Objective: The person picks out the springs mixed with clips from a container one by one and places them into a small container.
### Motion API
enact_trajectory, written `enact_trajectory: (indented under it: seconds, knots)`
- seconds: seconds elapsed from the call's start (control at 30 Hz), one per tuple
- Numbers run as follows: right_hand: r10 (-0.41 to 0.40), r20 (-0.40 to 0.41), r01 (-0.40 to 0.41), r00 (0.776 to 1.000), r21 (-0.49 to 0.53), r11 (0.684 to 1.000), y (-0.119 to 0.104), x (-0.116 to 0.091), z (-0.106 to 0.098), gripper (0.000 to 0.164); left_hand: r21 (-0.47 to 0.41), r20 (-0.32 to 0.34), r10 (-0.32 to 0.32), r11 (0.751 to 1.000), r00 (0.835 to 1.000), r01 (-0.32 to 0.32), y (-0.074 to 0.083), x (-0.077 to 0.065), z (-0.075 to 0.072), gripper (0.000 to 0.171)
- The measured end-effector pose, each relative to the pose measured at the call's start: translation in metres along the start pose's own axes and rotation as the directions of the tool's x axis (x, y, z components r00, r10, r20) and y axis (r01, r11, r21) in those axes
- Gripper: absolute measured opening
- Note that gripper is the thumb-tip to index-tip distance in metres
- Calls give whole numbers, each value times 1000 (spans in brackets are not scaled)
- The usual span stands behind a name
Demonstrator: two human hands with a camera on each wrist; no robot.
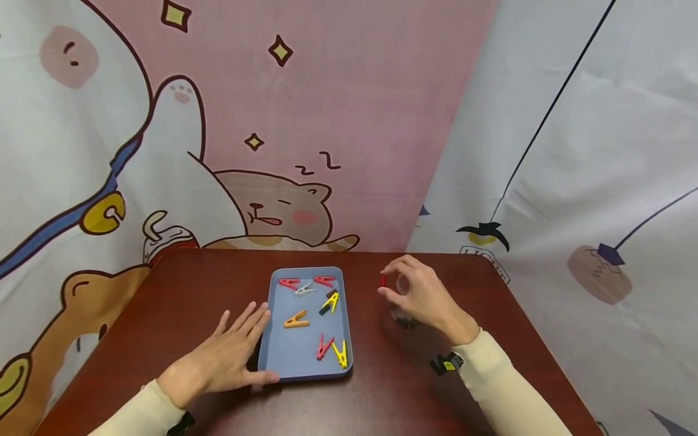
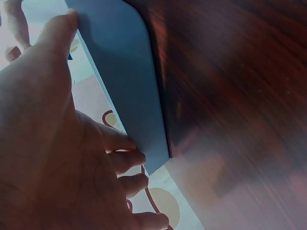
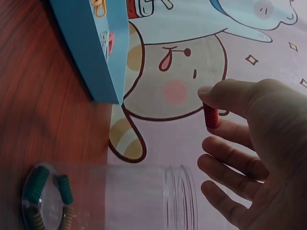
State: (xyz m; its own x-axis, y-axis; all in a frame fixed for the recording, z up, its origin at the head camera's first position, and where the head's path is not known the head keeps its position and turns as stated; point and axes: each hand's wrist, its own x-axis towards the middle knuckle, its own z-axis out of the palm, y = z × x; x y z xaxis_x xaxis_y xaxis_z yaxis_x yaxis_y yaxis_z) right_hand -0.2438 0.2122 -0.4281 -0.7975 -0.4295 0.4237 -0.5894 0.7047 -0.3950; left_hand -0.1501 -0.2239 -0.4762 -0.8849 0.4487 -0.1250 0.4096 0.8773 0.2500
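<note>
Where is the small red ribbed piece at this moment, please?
In the head view, right of the blue tray, the red ribbed piece is pinched by the right hand, just left of the clear jar.

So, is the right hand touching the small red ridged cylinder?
Touching: the right wrist view shows the right hand pinching the red ridged cylinder between thumb and forefinger.

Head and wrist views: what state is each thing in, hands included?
Blue tray, upright on the table
Plastic clips, lying in the tray
Clear jar, upright, mouth uncovered
Green ridged pieces, inside the jar, near its bottom
Red ridged piece, held off the table
Left hand, touching the tray
Right hand, pinching the red ridged piece
</note>
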Motion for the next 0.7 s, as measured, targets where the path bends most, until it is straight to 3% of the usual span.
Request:
enact_trajectory:
  seconds: [0.47,0.7]
  knots:
    - [-22,-72,19,997,-40,999,29,-14,-14,35,-9,0,8,1000,1000,-8,0,-1,3,138]
    - [12,-77,-17,997,-58,998,45,-20,-23,35,4,-10,5,1000,1000,-5,-1,0,2,138]
